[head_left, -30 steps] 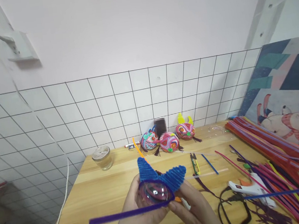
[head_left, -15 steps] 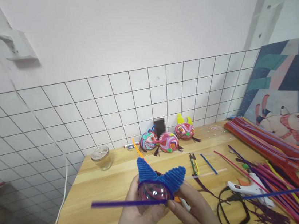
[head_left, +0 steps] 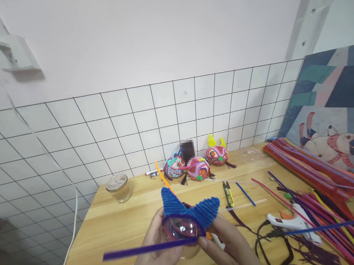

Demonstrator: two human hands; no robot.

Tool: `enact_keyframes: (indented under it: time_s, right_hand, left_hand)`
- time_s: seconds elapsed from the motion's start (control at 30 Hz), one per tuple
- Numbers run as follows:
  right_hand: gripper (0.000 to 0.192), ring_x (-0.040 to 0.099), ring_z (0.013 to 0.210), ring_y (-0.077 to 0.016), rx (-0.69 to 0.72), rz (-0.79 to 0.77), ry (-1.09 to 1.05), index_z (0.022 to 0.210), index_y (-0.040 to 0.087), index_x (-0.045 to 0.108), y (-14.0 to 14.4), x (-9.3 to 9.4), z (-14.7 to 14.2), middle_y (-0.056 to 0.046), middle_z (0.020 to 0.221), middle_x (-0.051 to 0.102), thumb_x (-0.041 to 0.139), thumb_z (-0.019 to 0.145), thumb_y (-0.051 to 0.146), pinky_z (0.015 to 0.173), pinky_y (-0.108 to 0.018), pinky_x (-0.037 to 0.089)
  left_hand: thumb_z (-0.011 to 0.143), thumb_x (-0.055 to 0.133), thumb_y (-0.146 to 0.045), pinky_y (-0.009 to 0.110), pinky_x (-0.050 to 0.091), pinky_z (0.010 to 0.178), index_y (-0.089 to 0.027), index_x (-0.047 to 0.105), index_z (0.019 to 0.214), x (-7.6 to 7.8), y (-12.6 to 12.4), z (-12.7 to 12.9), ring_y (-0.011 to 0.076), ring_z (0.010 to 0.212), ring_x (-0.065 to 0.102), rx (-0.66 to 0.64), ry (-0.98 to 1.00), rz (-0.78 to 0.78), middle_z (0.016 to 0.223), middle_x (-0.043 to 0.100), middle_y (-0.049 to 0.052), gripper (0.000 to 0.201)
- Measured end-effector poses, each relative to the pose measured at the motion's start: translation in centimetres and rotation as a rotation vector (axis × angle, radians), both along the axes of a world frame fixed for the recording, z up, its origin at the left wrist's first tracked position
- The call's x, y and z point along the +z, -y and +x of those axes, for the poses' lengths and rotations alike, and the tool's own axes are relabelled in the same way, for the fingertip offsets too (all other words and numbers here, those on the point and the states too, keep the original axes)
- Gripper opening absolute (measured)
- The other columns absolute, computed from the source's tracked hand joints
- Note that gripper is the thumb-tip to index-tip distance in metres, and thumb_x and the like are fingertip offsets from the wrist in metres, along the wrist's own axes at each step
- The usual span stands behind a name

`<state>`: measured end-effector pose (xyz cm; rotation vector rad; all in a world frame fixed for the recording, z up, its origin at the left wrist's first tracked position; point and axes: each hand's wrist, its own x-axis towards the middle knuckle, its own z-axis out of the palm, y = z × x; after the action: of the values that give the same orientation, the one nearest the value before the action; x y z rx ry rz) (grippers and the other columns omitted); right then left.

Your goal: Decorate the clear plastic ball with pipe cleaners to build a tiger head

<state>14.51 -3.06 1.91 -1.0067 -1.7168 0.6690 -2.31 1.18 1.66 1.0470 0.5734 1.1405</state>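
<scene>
Glue gun (head_left: 291,221) right of jar (head_left: 118,188)

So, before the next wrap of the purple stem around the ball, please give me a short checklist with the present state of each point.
1. Left hand cups the ball: ok.
2. Right hand steadies its other side: ok.
3. Purple stem lies across the ball's front: ok.
4. Stem's right end fixed: cannot tell, hidden by fingers.
5. Blue ears upright, clear of the stem: ok.
6. Glue gun lies on the table, apart from both hands: ok.

Glossy plastic ball (head_left: 180,229), fuzzy pipe cleaner (head_left: 147,250) — matt wooden table (head_left: 117,227)
</scene>
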Motion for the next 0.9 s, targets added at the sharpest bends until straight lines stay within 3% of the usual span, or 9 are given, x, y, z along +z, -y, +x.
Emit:
enact_keyframes:
  time_s: [0.1,0.2,0.23,0.27,0.33,0.43,0.57,0.9]
  right_hand:
    - [0.033,0.054,0.117,-0.0238,-0.003,-0.006,0.018,0.123,0.026,0.056,0.0,0.1,0.1,-0.008,0.124,0.061,0.050,0.091,0.027,0.096,-0.033,0.044]
    - [0.033,0.054,0.116,-0.0235,-0.006,-0.003,0.016,0.123,0.027,0.056,0.0,0.2,0.1,-0.007,0.123,0.062,0.049,0.091,0.026,0.095,-0.032,0.044]
    - [0.033,0.055,0.115,-0.0234,-0.005,0.000,0.011,0.123,0.027,0.056,0.0,0.2,0.1,-0.007,0.123,0.062,0.049,0.091,0.025,0.095,-0.032,0.044]
    - [0.033,0.056,0.113,-0.0231,-0.005,0.008,0.006,0.123,0.027,0.056,0.0,0.2,0.1,-0.007,0.121,0.063,0.050,0.091,0.025,0.093,-0.031,0.045]
    - [0.031,0.059,0.107,-0.0223,-0.006,0.020,-0.003,0.120,0.027,0.057,0.0,0.1,0.0,-0.007,0.116,0.065,0.051,0.090,0.024,0.090,-0.030,0.047]
    - [0.029,0.060,0.104,-0.0224,-0.005,0.023,0.004,0.117,0.025,0.059,0.0,0.2,-0.2,-0.007,0.112,0.066,0.053,0.089,0.024,0.090,-0.030,0.048]
    - [0.036,0.057,0.111,-0.0245,0.010,0.016,-0.020,0.124,0.025,0.055,0.0,0.2,-0.4,-0.009,0.120,0.063,0.055,0.088,0.025,0.096,-0.034,0.045]
    - [0.040,0.053,0.117,-0.0218,-0.009,-0.019,-0.042,0.122,0.031,0.053,-0.1,0.7,-0.7,-0.003,0.126,0.059,0.056,0.085,0.018,0.100,-0.033,0.041]
  left_hand:
    - [0.064,0.077,-0.040,0.042,0.054,0.078,-0.022,0.065,0.105,-0.9,-1.1,-0.2,0.0314,0.093,0.067,-0.007,0.008,-0.046,0.106,0.071,0.012,0.047]
    - [0.049,0.085,-0.039,0.040,0.055,0.069,-0.020,0.069,0.093,-1.4,-1.7,0.0,0.0332,0.087,0.067,-0.077,0.037,-0.136,0.093,0.073,0.011,0.051]
    - [0.047,0.086,-0.037,0.041,0.055,0.071,-0.021,0.067,0.099,-1.4,-1.6,0.1,0.0338,0.090,0.067,-0.072,0.039,-0.132,0.097,0.073,0.012,0.058]
    - [0.044,0.088,-0.035,0.040,0.055,0.072,-0.023,0.065,0.104,-1.3,-1.4,0.2,0.0334,0.091,0.067,-0.067,0.047,-0.124,0.100,0.072,0.011,0.065]
    - [0.048,0.086,-0.037,0.035,0.054,0.064,-0.022,0.065,0.100,-0.8,-0.6,0.4,0.0298,0.079,0.069,-0.089,0.068,-0.064,0.091,0.073,0.010,0.058]
    - [0.058,0.083,-0.032,0.033,0.053,0.070,-0.026,0.061,0.105,0.5,0.8,0.6,0.0263,0.084,0.069,-0.090,0.075,-0.069,0.096,0.071,0.008,0.052]
    - [0.063,0.081,-0.029,0.032,0.052,0.075,-0.022,0.060,0.106,1.9,1.5,0.7,0.0244,0.089,0.067,-0.044,-0.010,-0.063,0.098,0.071,0.009,0.048]
    - [0.059,0.083,-0.029,0.033,0.052,0.074,-0.021,0.059,0.108,1.9,1.9,1.1,0.0245,0.084,0.068,0.032,-0.091,-0.070,0.094,0.073,0.009,0.054]
